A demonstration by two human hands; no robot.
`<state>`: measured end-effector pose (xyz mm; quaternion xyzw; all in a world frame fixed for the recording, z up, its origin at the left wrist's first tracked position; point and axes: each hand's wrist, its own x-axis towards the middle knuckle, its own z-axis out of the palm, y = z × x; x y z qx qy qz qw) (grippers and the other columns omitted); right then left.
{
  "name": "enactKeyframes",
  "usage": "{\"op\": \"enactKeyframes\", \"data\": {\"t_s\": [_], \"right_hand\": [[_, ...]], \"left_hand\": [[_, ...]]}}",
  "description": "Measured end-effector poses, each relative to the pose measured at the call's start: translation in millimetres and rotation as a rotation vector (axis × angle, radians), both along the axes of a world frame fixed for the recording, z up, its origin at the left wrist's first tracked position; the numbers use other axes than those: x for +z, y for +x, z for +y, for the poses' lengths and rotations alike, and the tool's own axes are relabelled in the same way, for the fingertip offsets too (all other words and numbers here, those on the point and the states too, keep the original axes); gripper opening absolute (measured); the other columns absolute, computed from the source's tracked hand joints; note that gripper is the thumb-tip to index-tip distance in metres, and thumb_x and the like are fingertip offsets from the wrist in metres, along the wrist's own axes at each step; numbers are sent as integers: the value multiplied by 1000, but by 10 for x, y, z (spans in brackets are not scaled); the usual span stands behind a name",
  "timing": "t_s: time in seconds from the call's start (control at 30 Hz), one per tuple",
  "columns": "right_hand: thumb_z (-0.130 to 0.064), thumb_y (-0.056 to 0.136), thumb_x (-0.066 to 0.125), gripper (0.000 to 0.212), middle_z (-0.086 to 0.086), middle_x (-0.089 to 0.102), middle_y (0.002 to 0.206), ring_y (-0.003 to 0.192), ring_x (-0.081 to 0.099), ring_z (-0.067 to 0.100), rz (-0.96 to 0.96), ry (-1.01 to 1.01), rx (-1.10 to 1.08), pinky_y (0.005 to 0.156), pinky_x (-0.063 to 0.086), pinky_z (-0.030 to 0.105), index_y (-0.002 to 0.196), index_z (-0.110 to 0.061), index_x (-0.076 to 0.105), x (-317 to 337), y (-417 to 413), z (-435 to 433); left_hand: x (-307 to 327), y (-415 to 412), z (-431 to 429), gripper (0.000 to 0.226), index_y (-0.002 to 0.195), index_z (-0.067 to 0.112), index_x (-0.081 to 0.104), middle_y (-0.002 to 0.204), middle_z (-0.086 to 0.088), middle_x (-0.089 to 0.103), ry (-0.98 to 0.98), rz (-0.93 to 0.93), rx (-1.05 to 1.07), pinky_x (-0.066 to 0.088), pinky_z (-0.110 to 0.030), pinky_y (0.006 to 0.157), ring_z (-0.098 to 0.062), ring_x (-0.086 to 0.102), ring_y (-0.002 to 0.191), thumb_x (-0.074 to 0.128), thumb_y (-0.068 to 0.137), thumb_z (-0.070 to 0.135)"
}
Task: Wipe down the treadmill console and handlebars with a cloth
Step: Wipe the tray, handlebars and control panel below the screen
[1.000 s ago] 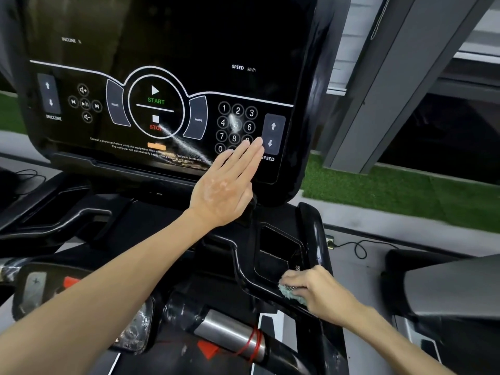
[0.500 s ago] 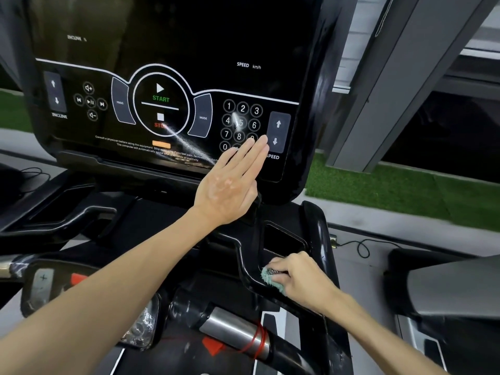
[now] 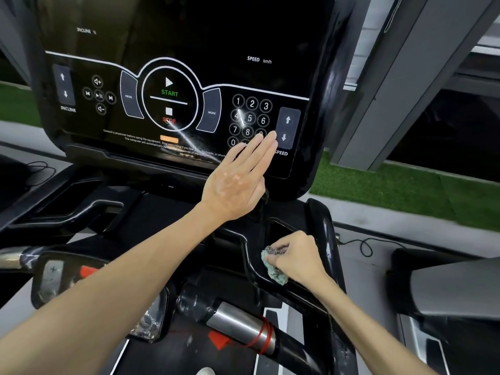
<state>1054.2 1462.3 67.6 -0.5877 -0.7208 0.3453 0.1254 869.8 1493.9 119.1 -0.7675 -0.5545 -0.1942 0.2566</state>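
The black glossy treadmill console [image 3: 173,36] fills the upper frame, with START/STOP, a number keypad and SPEED arrows printed on it, and wet streaks across its lower part. My left hand [image 3: 238,177] lies flat against the console's lower right corner, fingers straight and together, holding nothing. Lower right, my right hand [image 3: 295,257] grips a crumpled teal cloth [image 3: 273,269] and presses it on the black tray [image 3: 319,231] beside the right handlebar rail. A chrome handlebar bar [image 3: 238,324] with a red band runs below.
A small control pad [image 3: 56,277] with a red button sits at lower left. Green artificial turf [image 3: 405,190] and a grey pillar [image 3: 400,90] lie beyond on the right. A black cable [image 3: 362,246] lies on the floor. Another grey machine [image 3: 454,288] stands at right.
My right hand has slid the cloth up and to the left along the tray. My left hand has stayed flat on the console's lower corner.
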Motion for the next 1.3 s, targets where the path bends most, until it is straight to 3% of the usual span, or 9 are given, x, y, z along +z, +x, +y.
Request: {"op": "enactKeyframes", "data": {"t_s": [0.4, 0.6, 0.8, 0.9, 0.97, 1.0, 1.1, 1.2, 1.3], "right_hand": [[-24, 72, 75, 7, 0, 70, 64, 66, 66, 18, -157, 139, 112, 64, 55, 30, 76, -18, 77, 89, -104, 36], [-24, 70, 79, 10, -7, 67, 67, 69, 63, 10, -278, 66, 376, 66, 48, 22, 77, -17, 77, 209, -27, 77], [-14, 70, 78, 12, -5, 66, 71, 48, 52, 4, -497, -63, 503, 59, 45, 15, 82, -15, 76, 194, 406, 155], [-14, 74, 77, 18, -7, 73, 94, 71, 64, 1, -468, -47, 476, 64, 47, 9, 92, -16, 77, 65, 635, 113], [-10, 75, 74, 10, 0, 75, 89, 80, 69, 13, -449, 0, 477, 65, 50, 12, 84, -12, 76, 13, 636, 88], [-10, 77, 73, 3, 4, 74, 80, 73, 69, 16, -389, 26, 479, 59, 48, 13, 75, -12, 74, 14, 597, 71], [-16, 84, 67, 31, 4, 61, 52, 45, 54, 12, -127, 12, 410, 54, 50, 25, 54, -23, 58, -17, 399, 14], [-21, 86, 59, 11, -7, 67, 73, 72, 62, 10, 9, 113, 367, 79, 52, 34, 80, -25, 68, -123, 208, -118], [-18, 93, 56, 28, -21, 66, 103, 92, 62, -6, 149, 110, 310, 94, 47, 21, 119, -17, 67, -220, 305, -285]], "left_hand": [[10, 2, -6, 59, 151, 2, 29, 160, -11, 25, -6, 14, 13, 22, -39, 119, -26, 27, 146, 34, 93, 16], [19, 2, -15, 59, 150, 2, 30, 159, -11, 25, -16, 13, 10, 26, -41, 118, -26, 29, 146, 35, 93, 15], [21, -3, -16, 60, 150, 2, 29, 160, -11, 25, -25, 18, 7, 25, -40, 118, -26, 27, 146, 35, 93, 16], [23, -4, -7, 59, 150, 1, 31, 159, -12, 27, -9, 15, 4, 27, -41, 117, -27, 29, 146, 35, 92, 16], [22, 2, -10, 59, 150, 1, 31, 159, -12, 27, -11, 11, 4, 27, -41, 117, -27, 29, 146, 34, 92, 16], [22, 4, -10, 59, 150, 1, 31, 159, -12, 26, -15, 11, 5, 27, -41, 117, -27, 29, 146, 34, 93, 16], [18, 2, -9, 60, 151, 2, 28, 160, -11, 24, -31, 28, 15, 25, -40, 118, -26, 27, 147, 33, 93, 16], [28, 3, -11, 60, 151, 2, 28, 160, -12, 24, -26, 36, 18, 24, -40, 118, -26, 27, 146, 34, 93, 16], [34, 6, -19, 61, 151, 2, 27, 160, -11, 23, -31, 30, 20, 24, -40, 118, -26, 27, 146, 35, 93, 15]]}}
